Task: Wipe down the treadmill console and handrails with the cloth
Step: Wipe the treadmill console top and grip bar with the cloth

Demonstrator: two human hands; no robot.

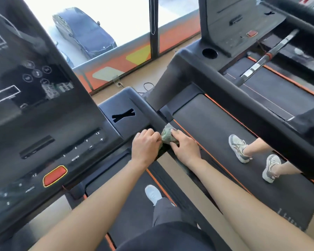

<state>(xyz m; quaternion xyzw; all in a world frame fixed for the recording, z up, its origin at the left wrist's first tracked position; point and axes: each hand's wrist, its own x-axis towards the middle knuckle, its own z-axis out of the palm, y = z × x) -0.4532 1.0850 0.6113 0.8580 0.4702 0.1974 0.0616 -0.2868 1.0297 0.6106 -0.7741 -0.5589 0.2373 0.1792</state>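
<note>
At the bottom of the frame my two bare forearms reach up and forward from my body, over the belt of my treadmill, where one white shoe shows at lower centre. They meet just right of the frame's middle. My left hand is curled shut, knuckles up, pinching the near edge of the cloth. My right hand lies over the cloth's other side, fingers bent around it and pressing it down, index tip on top. The cloth is a small greenish wad, bunched between both hands and sitting on the dark handrail where that rail leaves the side of the console.

I judge the handrail step is in hand, at the rail's near stretch. The next move calls for keeping the cloth wrapped on the rail and sliding it along its length, holding pressure so the wad doesn't slip off the rounded top.

Left of my hands sits the console, filling the left of the frame: a glossy dark panel with speed buttons and a red stop button at lower left. I cannot tell whether it has been wiped.

Further off, at right, another person's feet in pale trainers stand on the neighbouring treadmill belt. Beyond, upper left, a dark car shows through the window.
</note>
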